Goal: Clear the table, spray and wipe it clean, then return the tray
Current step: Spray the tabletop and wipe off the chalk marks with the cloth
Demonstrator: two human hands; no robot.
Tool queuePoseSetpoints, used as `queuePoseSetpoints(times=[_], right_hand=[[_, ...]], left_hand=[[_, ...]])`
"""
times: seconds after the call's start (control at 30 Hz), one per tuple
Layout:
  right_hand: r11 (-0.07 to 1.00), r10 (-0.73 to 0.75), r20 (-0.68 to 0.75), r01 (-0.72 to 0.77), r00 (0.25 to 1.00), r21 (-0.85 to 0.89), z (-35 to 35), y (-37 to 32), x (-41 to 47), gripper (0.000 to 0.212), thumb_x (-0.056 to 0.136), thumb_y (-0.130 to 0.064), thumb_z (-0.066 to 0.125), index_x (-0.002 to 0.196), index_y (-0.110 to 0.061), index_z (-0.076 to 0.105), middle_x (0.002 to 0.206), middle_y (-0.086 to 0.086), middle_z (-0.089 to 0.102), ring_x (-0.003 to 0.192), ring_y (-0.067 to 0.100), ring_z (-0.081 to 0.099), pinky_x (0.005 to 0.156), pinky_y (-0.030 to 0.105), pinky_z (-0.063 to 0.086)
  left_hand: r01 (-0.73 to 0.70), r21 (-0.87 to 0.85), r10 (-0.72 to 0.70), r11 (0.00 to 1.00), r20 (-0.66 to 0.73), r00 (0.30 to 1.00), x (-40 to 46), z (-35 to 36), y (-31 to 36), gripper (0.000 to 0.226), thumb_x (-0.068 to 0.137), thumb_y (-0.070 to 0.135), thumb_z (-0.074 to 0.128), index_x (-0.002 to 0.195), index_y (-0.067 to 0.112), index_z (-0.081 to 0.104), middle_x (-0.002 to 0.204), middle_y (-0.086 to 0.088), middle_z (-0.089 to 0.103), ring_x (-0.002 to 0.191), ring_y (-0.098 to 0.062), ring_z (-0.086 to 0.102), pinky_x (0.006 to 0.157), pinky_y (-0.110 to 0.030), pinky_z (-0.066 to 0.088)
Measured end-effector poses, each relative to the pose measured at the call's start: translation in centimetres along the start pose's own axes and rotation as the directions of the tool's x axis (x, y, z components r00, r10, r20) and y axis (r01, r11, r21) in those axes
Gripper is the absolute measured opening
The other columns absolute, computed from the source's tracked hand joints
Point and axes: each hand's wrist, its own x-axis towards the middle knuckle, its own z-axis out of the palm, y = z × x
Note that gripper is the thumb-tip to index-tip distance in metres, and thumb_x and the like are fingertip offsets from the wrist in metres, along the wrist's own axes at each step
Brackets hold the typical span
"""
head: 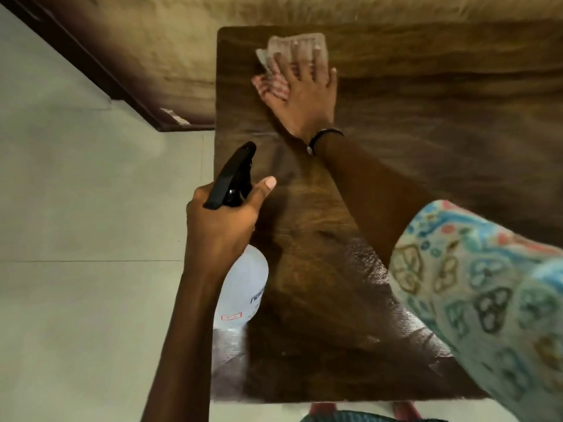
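A dark wooden table fills the middle and right of the head view, its near part shiny with wet streaks. My right hand lies flat with spread fingers on a pale cloth with red stripes at the table's far left corner. My left hand grips the neck of a clear spray bottle with a black trigger head, held over the table's left edge, nozzle pointing away from me. No tray is in view.
A pale tiled floor lies to the left of the table. A beige wall with a dark brown skirting board runs behind it. My patterned right sleeve covers the table's near right part.
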Motion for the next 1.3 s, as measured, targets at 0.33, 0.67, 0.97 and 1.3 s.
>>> queuePoseSetpoints(times=[0.33,0.67,0.97,1.3], right_hand=[[0.823,-0.567,0.072,0.568,0.821,0.005,4.2,-4.2,-18.1,0.069,0.086,-0.058,0.038,0.148,-0.031,0.03,0.159,0.006,0.023,0.148,0.033,0.012,0.118,0.051,0.013],[0.86,-0.477,0.098,0.487,0.873,-0.151,0.4,8.3,-12.9,0.077,0.084,-0.071,0.028,0.151,-0.033,0.021,0.159,0.005,0.023,0.147,0.034,0.016,0.118,0.052,0.014],[0.967,0.252,-0.117,-0.255,0.961,-0.009,1.8,6.5,-22.7,0.074,0.087,-0.066,0.032,0.152,-0.031,0.024,0.161,0.005,0.018,0.147,0.037,0.013,0.115,0.054,0.02],[0.86,-0.509,0.07,0.502,0.858,0.091,5.5,-5.2,-35.9,0.06,0.091,-0.05,0.038,0.149,-0.033,0.029,0.159,0.004,0.024,0.148,0.033,0.013,0.118,0.053,0.016]], left_hand=[[-0.049,0.034,0.049,0.998,-0.003,0.999,-2.1,-3.3,-3.6,0.021,0.073,0.039,0.075,0.067,0.038,0.055,0.041,0.005,0.049,0.036,-0.008,0.045,0.055,-0.027,0.038],[0.076,0.017,-0.076,0.997,-0.014,0.997,-6.2,-3.4,-5.5,0.015,0.076,0.044,0.071,0.081,0.033,0.061,0.035,0.006,0.045,0.031,-0.005,0.043,0.055,-0.026,0.038],[0.117,-0.029,-0.118,0.993,-0.042,0.992,-9.0,-4.3,-7.8,0.039,0.079,0.041,0.07,0.081,0.003,0.065,0.034,0.005,0.041,0.03,-0.007,0.037,0.051,-0.026,0.036],[0.082,-0.013,-0.082,0.997,-0.023,0.996,-12.3,-7.2,-10.5,0.006,0.084,0.038,0.065,0.082,0.043,0.063,0.042,0.003,0.042,0.035,-0.008,0.034,0.043,-0.019,0.035]])
